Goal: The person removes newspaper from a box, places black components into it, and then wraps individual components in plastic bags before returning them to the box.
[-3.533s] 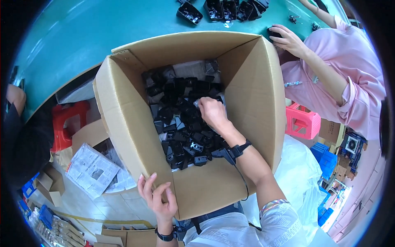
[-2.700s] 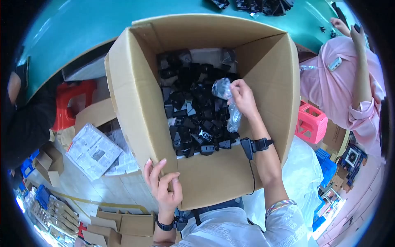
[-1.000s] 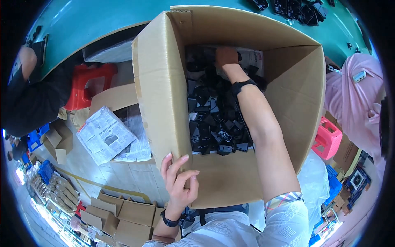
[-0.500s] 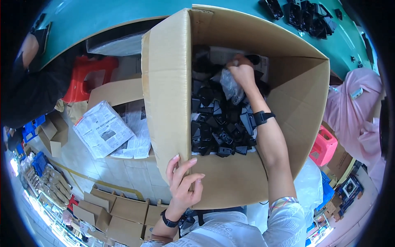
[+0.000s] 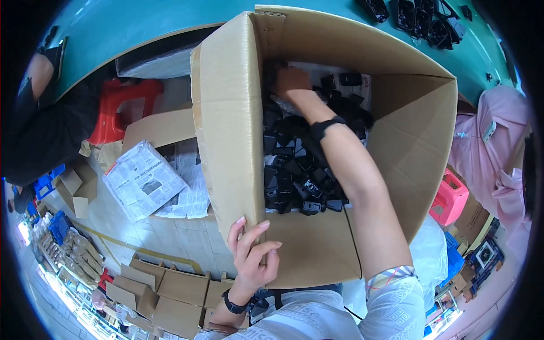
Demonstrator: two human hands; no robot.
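Observation:
A tall open cardboard box (image 5: pixel 408 122) stands in front of me, holding a heap of small black plastic parts (image 5: pixel 300 170). My right hand (image 5: pixel 292 80) reaches deep into its far left corner, over dark parts. The fingers there are in shadow, so whether they grip anything is hidden. A bit of clear plastic (image 5: pixel 281 105) shows just below that hand. At the near left of the box, my left hand (image 5: pixel 256 258) has its fingers and thumb around the edge of the side flap.
A green table (image 5: pixel 153 25) runs along the far side, with black plastic housings (image 5: pixel 422 20) on it. On the left are a red stool (image 5: pixel 122 107), a newspaper-wrapped bundle (image 5: pixel 144 178) and a person's dark sleeve (image 5: pixel 45 130). A person in pink (image 5: pixel 498 136) is at the right, beside a pink stool (image 5: pixel 449 198).
My right hand has moved left to the box's far left corner. The clear plastic bag it held over the parts is now mostly out of sight. My left hand stays put.

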